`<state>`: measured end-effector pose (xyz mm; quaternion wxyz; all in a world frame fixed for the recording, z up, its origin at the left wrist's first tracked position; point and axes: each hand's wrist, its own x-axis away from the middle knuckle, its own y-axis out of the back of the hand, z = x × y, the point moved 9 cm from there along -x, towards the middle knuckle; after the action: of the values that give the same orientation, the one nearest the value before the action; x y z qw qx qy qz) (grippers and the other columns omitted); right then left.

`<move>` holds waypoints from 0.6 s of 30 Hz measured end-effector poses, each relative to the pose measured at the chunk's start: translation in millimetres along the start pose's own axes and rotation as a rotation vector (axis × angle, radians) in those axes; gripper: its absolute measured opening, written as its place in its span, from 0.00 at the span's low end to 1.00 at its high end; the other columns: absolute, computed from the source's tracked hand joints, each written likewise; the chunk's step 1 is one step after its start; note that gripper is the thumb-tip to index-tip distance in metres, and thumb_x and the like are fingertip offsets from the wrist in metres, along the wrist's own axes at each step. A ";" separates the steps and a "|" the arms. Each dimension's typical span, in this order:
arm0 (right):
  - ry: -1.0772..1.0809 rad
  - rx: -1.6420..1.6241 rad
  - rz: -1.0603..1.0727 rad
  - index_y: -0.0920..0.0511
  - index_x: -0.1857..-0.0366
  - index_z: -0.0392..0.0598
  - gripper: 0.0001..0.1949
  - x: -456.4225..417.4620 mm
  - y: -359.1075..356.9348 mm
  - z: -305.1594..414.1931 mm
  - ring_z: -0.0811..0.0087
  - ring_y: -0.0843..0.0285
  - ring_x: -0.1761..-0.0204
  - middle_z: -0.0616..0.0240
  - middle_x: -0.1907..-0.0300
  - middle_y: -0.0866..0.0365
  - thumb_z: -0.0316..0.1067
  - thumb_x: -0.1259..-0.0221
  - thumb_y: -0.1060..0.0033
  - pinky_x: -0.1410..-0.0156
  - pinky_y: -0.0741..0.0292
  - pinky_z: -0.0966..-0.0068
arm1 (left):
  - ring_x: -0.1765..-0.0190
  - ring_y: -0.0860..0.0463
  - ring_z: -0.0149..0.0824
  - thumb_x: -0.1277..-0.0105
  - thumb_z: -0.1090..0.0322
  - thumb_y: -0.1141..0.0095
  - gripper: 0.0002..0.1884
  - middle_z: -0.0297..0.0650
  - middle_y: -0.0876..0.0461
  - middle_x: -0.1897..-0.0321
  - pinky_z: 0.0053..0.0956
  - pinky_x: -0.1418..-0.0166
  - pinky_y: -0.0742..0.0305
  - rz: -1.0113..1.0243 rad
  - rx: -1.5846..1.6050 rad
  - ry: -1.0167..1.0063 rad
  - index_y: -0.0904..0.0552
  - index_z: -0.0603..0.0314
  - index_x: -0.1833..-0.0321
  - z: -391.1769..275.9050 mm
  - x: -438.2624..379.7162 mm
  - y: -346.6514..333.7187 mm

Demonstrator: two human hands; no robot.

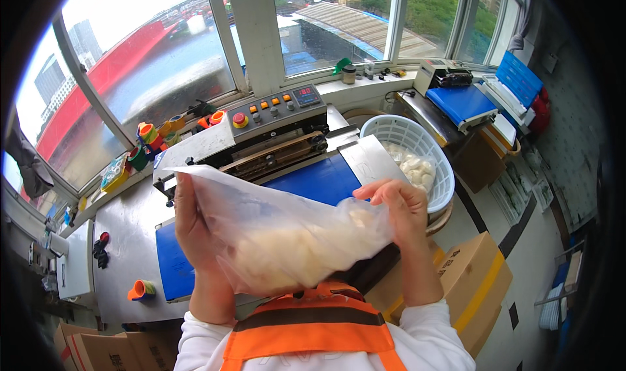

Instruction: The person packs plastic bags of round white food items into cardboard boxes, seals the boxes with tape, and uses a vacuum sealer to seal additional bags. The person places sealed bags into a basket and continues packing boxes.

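A translucent plastic bag (298, 209) with pale, cream-coloured pieces in its lower part hangs tilted in front of my chest. My left hand (195, 229) grips its left side, thumb up along the upper corner. The other end is bunched in the fingers of my right hand (406, 212). Exactly what the pieces are cannot be told through the cloudy plastic. Behind the bag stands a continuous band sealer (274, 148) with a blue conveyor belt (318, 177), partly covered by the bag. Its control panel (274, 110) carries orange switches, a red stop button and a lit display.
Right of the sealer, a pale blue plastic basket (444, 175) holds several filled bags. Cardboard boxes (477, 283) stand at my right. Tape rolls (142, 289) lie on the steel table (124, 224) and along the windowsill. Another blue-belted machine (459, 102) sits at the back right.
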<state>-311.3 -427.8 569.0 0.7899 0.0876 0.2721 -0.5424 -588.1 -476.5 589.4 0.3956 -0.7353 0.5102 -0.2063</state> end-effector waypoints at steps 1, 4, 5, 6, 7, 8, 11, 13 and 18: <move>-0.005 -0.092 -0.024 0.21 0.62 0.38 0.18 7.9 -4.2 -14.7 0.69 0.21 0.55 0.54 0.60 0.18 0.46 0.32 0.51 0.47 0.28 0.73 | 0.65 0.18 0.29 0.29 0.56 0.54 0.12 0.35 0.19 0.67 0.25 0.61 0.21 -0.010 -0.025 -0.030 0.23 0.55 0.59 -4.8 -3.4 11.7; -0.072 -0.346 -0.126 0.25 0.54 0.40 0.22 33.9 -15.6 -48.9 0.62 0.25 0.47 0.52 0.52 0.21 0.52 0.36 0.48 0.39 0.32 0.69 | 0.64 0.19 0.29 0.29 0.57 0.55 0.12 0.34 0.20 0.65 0.25 0.59 0.21 0.009 -0.084 -0.082 0.23 0.56 0.58 -17.5 -5.3 23.5; -0.105 -0.325 -0.193 0.25 0.52 0.40 0.22 42.6 -15.7 -62.1 0.64 0.25 0.46 0.53 0.51 0.22 0.50 0.37 0.46 0.40 0.31 0.71 | 0.64 0.19 0.29 0.28 0.57 0.56 0.12 0.34 0.20 0.65 0.25 0.59 0.21 0.003 -0.064 -0.092 0.23 0.56 0.58 -22.9 -2.1 20.2; -0.143 -0.274 -0.207 0.25 0.53 0.40 0.21 43.9 -18.0 -70.5 0.66 0.26 0.47 0.54 0.51 0.22 0.48 0.38 0.44 0.40 0.32 0.72 | 0.64 0.19 0.30 0.28 0.56 0.56 0.13 0.34 0.20 0.65 0.25 0.59 0.22 -0.004 -0.044 -0.105 0.23 0.57 0.58 -28.8 -1.6 16.2; -0.177 -0.223 -0.210 0.24 0.53 0.40 0.20 38.8 -20.4 -76.8 0.67 0.26 0.47 0.56 0.51 0.22 0.46 0.39 0.41 0.41 0.32 0.73 | 0.64 0.19 0.30 0.28 0.56 0.56 0.13 0.34 0.20 0.66 0.25 0.58 0.22 -0.012 -0.020 -0.128 0.23 0.57 0.58 -36.0 -0.8 15.4; -0.211 -0.171 -0.213 0.24 0.53 0.39 0.19 33.2 -23.7 -81.7 0.69 0.26 0.47 0.57 0.52 0.22 0.45 0.40 0.39 0.42 0.32 0.74 | 0.65 0.20 0.29 0.28 0.56 0.56 0.13 0.33 0.20 0.66 0.25 0.58 0.22 -0.021 0.009 -0.146 0.23 0.57 0.59 -42.3 1.1 18.9; 0.013 0.058 -0.198 0.21 0.59 0.39 0.13 7.8 -44.0 -52.2 0.74 0.26 0.53 0.63 0.55 0.22 0.36 0.42 0.35 0.48 0.31 0.81 | 0.65 0.20 0.28 0.28 0.56 0.56 0.13 0.32 0.20 0.66 0.24 0.59 0.22 -0.051 -0.041 -0.241 0.22 0.57 0.59 -66.9 6.6 33.9; 0.145 0.252 -0.184 0.21 0.65 0.38 0.11 2.8 -55.4 -36.6 0.76 0.26 0.60 0.67 0.64 0.22 0.36 0.41 0.37 0.51 0.31 0.82 | 0.65 0.20 0.27 0.28 0.57 0.56 0.13 0.32 0.21 0.66 0.23 0.60 0.23 -0.016 -0.049 -0.226 0.22 0.57 0.60 -76.4 9.1 45.0; 0.012 0.031 -0.380 0.23 0.70 0.41 0.12 9.4 -12.2 -43.3 0.81 0.27 0.65 0.68 0.68 0.22 0.40 0.37 0.42 0.59 0.30 0.84 | 0.67 0.21 0.25 0.27 0.55 0.59 0.16 0.32 0.21 0.69 0.19 0.63 0.24 -0.116 -0.161 -0.222 0.22 0.58 0.61 -70.1 13.2 60.2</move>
<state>-334.4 -421.5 529.8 0.6702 0.0502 0.2800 -0.6855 -667.8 -524.6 582.5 0.3768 -0.8112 0.4349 -0.1044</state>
